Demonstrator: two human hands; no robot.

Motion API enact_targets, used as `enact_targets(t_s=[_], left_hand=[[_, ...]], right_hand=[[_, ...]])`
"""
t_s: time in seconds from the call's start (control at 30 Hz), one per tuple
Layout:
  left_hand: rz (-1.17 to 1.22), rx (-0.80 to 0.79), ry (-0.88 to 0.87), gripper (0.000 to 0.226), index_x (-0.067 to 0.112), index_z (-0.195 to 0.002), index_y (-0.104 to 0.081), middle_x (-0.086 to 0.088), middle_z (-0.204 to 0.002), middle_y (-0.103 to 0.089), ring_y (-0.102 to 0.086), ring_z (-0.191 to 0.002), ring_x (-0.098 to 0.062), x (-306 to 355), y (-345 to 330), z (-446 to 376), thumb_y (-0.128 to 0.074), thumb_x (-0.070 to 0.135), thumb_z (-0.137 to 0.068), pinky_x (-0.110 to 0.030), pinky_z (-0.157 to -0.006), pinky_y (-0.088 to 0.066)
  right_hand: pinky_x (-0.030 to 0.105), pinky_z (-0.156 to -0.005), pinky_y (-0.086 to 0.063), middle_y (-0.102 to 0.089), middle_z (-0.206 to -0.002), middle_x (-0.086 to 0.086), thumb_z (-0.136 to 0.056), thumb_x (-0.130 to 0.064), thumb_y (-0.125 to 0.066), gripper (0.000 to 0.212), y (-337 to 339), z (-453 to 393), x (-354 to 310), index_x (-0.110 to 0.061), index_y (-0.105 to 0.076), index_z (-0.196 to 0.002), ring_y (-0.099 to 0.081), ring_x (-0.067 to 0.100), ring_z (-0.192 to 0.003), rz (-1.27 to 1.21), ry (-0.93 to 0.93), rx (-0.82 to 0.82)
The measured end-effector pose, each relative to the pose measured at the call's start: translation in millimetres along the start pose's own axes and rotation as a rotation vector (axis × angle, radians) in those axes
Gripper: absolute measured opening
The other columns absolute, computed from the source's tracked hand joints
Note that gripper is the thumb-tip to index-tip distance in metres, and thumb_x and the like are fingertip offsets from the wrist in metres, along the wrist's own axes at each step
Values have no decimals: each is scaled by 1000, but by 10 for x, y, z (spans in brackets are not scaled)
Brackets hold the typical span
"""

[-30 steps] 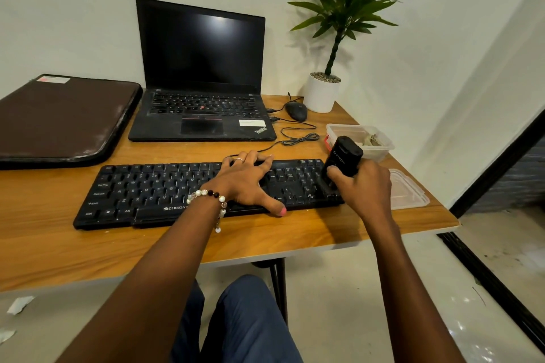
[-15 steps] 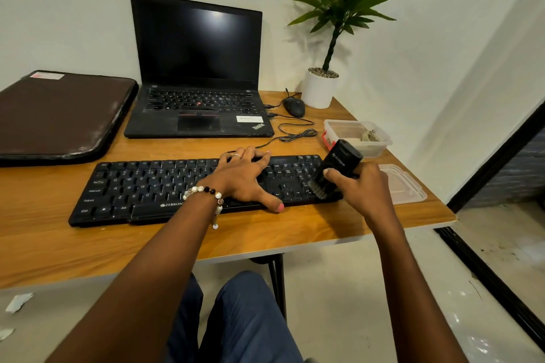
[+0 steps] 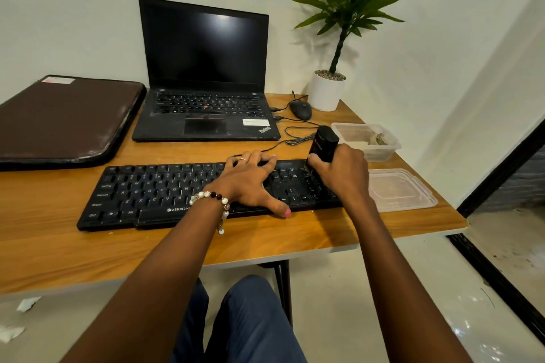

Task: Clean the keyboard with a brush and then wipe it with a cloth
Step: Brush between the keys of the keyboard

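Head view: the keyboard [image 3: 177,194] lies on the counter [image 3: 59,244] before the laptop [image 3: 206,97]. The left hand [image 3: 250,183] rests on it, fingers spread flat. The right hand [image 3: 342,174] has fingers clamped around the brush [image 3: 323,143] (black, tilted), at the keyboard's right end.

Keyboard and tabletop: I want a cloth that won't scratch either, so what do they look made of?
The keyboard looks like matte black plastic: dull moulded keys with printed white legends and little glare. The tabletop shows warm wood grain under a smooth satin sheen with a pale edge band, so probably laminate or veneer over board, though solid wood cannot be ruled out.
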State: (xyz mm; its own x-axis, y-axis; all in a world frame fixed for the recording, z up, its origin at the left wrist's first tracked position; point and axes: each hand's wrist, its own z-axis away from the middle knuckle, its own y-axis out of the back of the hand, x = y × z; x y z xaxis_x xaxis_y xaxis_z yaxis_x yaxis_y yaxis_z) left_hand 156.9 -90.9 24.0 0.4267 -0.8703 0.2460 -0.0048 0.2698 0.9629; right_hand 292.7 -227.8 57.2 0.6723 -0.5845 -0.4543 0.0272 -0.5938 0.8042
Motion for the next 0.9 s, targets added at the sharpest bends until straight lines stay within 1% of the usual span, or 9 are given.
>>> enact_targets(t_s=[0.13, 0.23, 0.33, 0.4, 0.47, 0.63, 0.73, 0.83, 0.9], left_hand=[[-4, -12, 2, 128, 28, -153, -1, 8, -155, -8, -9, -140, -24, 1, 2, -12, -58, 87, -55, -48, -116, -7], [-5, -11, 3, 128, 28, -153, 0, 8, -156, -6, -8, -141, -24, 3, -2, -11, -58, 87, -55, -48, -116, -6], [-2, -12, 2, 128, 28, -153, -1, 7, -156, -6, -8, -141, -24, 2, -5, -6, -59, 86, -55, -49, -116, -6], [-3, -11, 5, 128, 29, -153, -1, 6, -156, -6, -7, -142, -25, 0, -6, -11, -59, 87, -55, -50, -116, -6], [-5, -14, 10, 131, 29, -153, 0, 6, -156, -6, -8, -142, -25, -3, -12, -21, -56, 89, -51, -50, -116, -6], [-12, -10, 12, 132, 29, -153, 1, 6, -156, -7, -8, -141, -26, -11, -27, -24, -53, 90, -49, -50, -116, -6], [-17, -4, 2, 131, 28, -154, -1, 5, -155, -9, -9, -141, -24, -11, -15, -22, -53, 89, -51, -48, -116, -6], [-13, -2, 3, 132, 28, -154, -1, 6, -155, -9, -9, -140, -24, -5, -16, -27, -51, 90, -48, -48, -116, -6], [-11, -4, 3, 132, 28, -153, -1, 7, -155, -8, -8, -141, -24, -12, -20, -23, -51, 90, -49, -48, -117, -5]], right_hand=[[33, -67, -49, -64, -93, 5, -81, -48, -66, 45, 205, 50, 190, -12, -63, -108, -60, 23, -86, 7, -57, -164], [37, -71, -51, -66, -93, 3, -77, -54, -65, 45, 407, -48, 308, -17, -63, -103, -61, 22, -87, 29, -39, -291], [37, -71, -51, -67, -93, 3, -69, -65, -59, 56, 400, -169, 332, -20, -65, -103, -61, 24, -87, -1, -71, -158], [37, -71, -52, -67, -93, 6, -73, -61, -61, 54, 307, -219, 298, -17, -66, -104, -62, 26, -88, -57, -99, -37], [37, -68, -52, -68, -90, 9, -75, -60, -63, 54, 199, -240, 259, -12, -67, -101, -63, 28, -86, -96, -87, -10], [35, -68, -51, -69, -94, 13, -82, -51, -65, 49, 93, -101, 322, -6, -67, -103, -63, 29, -88, -76, -50, -59], [37, -69, -54, -68, -92, 8, -80, -48, -66, 44, 199, -22, 432, -11, -66, -104, -63, 24, -85, -50, -22, -141], [39, -72, -53, -67, -91, 4, -77, -50, -66, 40, 408, -68, 504, -18, -64, -102, -62, 23, -85, 23, -32, -286], [39, -73, -53, -67, -89, 4, -76, -54, -65, 39, 473, -117, 499, -21, -65, -96, -61, 24, -84, 80, -21, -304]])
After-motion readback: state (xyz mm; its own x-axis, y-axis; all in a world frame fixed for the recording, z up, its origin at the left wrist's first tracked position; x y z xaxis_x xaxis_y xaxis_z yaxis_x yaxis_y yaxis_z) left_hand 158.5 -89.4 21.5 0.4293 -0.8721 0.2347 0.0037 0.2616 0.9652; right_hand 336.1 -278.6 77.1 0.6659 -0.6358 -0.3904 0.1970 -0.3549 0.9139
